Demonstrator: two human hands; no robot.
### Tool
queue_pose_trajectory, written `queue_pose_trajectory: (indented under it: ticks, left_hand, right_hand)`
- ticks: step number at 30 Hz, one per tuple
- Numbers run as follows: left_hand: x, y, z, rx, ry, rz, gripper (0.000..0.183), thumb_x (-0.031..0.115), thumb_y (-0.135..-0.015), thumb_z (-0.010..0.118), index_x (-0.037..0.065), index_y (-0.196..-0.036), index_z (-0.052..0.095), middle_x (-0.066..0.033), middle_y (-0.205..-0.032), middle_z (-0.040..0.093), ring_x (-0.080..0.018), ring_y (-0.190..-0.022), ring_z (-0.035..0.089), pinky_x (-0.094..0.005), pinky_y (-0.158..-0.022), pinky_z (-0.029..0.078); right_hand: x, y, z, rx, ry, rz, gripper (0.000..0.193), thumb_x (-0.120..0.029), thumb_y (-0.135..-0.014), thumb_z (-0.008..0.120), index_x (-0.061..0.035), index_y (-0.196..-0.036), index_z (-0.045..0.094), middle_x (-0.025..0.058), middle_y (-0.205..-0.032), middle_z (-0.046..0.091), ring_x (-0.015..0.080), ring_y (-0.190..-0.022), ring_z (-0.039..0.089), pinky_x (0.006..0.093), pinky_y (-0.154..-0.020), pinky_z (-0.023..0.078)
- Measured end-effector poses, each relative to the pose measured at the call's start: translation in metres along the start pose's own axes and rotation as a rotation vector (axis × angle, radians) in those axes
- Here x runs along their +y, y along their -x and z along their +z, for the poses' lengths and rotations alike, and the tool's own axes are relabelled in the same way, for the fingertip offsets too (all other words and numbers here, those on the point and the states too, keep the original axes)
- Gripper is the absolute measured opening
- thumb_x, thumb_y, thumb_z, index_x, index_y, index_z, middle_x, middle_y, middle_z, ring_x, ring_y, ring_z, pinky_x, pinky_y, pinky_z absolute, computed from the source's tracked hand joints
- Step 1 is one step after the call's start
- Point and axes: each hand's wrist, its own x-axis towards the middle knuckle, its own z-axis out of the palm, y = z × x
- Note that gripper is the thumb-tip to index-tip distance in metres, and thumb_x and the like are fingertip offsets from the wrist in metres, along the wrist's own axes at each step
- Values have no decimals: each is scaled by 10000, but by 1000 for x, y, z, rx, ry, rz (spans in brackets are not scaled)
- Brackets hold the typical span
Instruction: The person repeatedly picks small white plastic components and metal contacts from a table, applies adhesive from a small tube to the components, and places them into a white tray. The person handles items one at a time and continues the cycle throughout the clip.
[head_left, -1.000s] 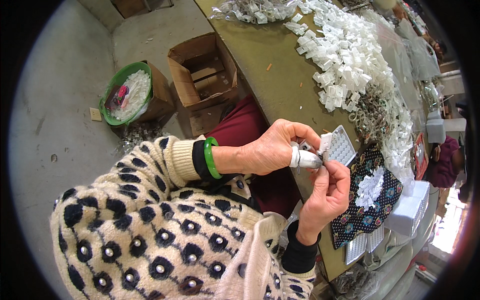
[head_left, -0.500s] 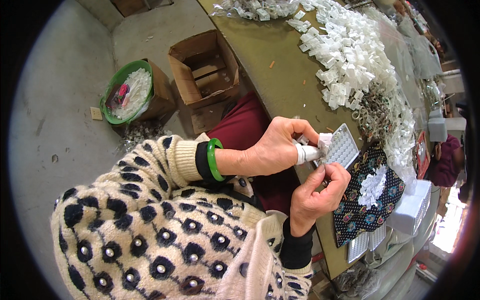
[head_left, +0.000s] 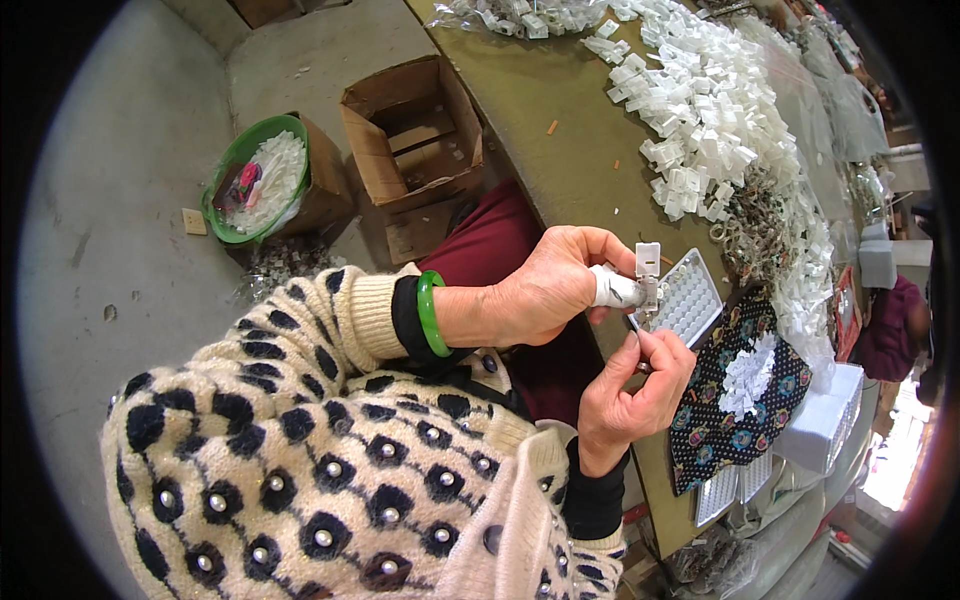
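Note:
My left hand [head_left: 545, 295], a green bangle [head_left: 432, 313] round its wrist and one digit wrapped in white tape, pinches a small white plastic fitting [head_left: 648, 270] with a slot in its upper flap. Just below that piece, my right hand [head_left: 635, 395] is closed, thumb against forefinger; what it pinches is too small to name. Beyond the fingers lies a white tray [head_left: 688, 300] with rows of round dimples. A dark patterned cloth [head_left: 710, 420] carries a small heap of white bits [head_left: 748, 375].
A large heap of white plastic pieces [head_left: 700, 120] covers the far part of the olive tabletop [head_left: 560, 150], beside a pile of small metal parts [head_left: 755, 235]. On the floor stand an open cardboard box [head_left: 410, 135] and a green basin [head_left: 225, 225] of white pieces.
The white fitting now stands more upright in my left hand, its slotted flap facing me. My right fingers have drawn slightly away from it.

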Motion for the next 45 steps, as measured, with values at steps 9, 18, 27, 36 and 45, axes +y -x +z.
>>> queue_pose_trajectory:
  ticks: [9,18,27,36,45]
  left_hand:
    - [-1,1,3,22,-88,-10,123,0,-828,711,16,-915,626,-86,-877,670,-113,-692,609,-227,-500,466]
    - [5,4,4,0,118,-229,175,14,-832,691,-6,-995,629,-75,-834,637,-118,-616,587,-206,-472,441]
    - [4,6,4,30,32,-134,192,-3,-877,642,-1,-1065,608,-59,-880,642,-114,-639,597,-213,-496,469]
    - [12,8,-2,-99,122,-120,151,-11,-924,583,-23,-1074,564,-148,-937,660,-240,-740,700,-342,-593,614]
    - [16,16,-12,-60,49,-290,220,27,-888,663,-61,-1085,620,-164,-920,691,-239,-782,714,-363,-680,627]
  right_hand:
    - [7,-6,0,-88,-114,261,43,31,-881,620,15,-903,587,63,-865,585,127,-697,528,243,-611,436]
    - [9,-3,3,-60,-292,441,54,-8,-890,590,-2,-851,553,24,-792,545,101,-624,459,241,-546,384]
    - [11,-8,-4,-153,-1200,1129,39,-24,-900,573,-7,-866,585,62,-771,617,92,-544,443,239,-522,365]
    - [9,0,-7,-273,-988,894,82,-15,-940,547,25,-1002,583,46,-945,624,106,-862,572,235,-794,450]
    - [103,-50,17,-49,210,106,56,-24,-901,603,7,-935,635,124,-857,596,272,-777,613,345,-676,489]
